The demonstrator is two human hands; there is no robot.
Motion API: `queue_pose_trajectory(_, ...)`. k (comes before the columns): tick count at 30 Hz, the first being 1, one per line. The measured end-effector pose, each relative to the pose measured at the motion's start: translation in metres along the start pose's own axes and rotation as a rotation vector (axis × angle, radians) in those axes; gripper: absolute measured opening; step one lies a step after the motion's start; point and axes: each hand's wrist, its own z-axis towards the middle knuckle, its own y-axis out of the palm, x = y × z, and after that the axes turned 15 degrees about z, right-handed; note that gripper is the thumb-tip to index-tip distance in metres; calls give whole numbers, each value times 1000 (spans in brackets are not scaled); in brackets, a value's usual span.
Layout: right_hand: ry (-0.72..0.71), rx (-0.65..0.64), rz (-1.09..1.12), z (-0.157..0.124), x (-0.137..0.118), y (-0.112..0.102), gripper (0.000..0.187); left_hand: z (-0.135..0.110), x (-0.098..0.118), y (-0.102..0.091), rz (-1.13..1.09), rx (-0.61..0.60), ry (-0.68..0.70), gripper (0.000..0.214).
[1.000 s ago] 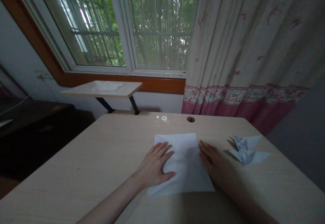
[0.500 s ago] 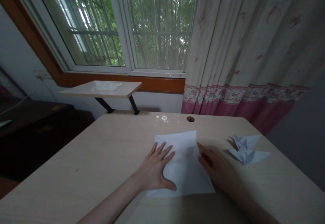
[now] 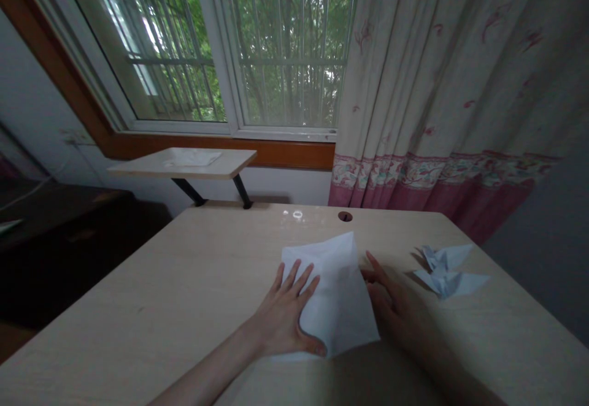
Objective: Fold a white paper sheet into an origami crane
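Observation:
A sheet of white paper [image 3: 338, 289] lies on the desk in front of me, its right side raised and bowed off the surface. My left hand [image 3: 285, 317] presses flat on the paper's left part, fingers spread and thumb near the lower edge. At the raised right edge, my right hand [image 3: 391, 305] has its index finger stretched out, while the other fingers curl in against the paper; the contact is partly in shadow. Right of that hand sit folded paper cranes [image 3: 444, 274], close together with their wings out.
The pale wooden desk [image 3: 184, 295] has a round cable hole [image 3: 345, 216] near its back edge. A small raised shelf [image 3: 234, 164] at the back left bears white paper [image 3: 196, 157]. Behind are a barred window and a floral curtain [image 3: 391, 118].
The paper's right side has risen and its lower right corner has shifted inward. My right index finger has straightened out away from the edge. My left hand has slid slightly down and right.

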Motion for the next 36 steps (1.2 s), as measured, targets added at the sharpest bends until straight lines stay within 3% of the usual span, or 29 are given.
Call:
queue_pose_trajectory(3, -41, 55, -14, 0, -4, 1, 60, 0, 2, -1, 15, 9, -19, 117)
queue_pose_trajectory(15, -257, -119, -61, -5, -7, 10, 53, 1, -1, -10, 5, 209, 8, 51)
queue_pose_trajectory(21, -269, -162, -59, -4, -9, 10, 55, 4, -2, -7, 18, 190, -9, 73)
queue_pose_trajectory(26, -303, -164, -49, -5, -7, 12, 57, 4, -5, -5, 45, 233, -9, 75)
queue_pose_trajectory(36, -350, -221, -68, -10, 4, 17, 61, 4, -6, 0, 14, 205, -52, 76)
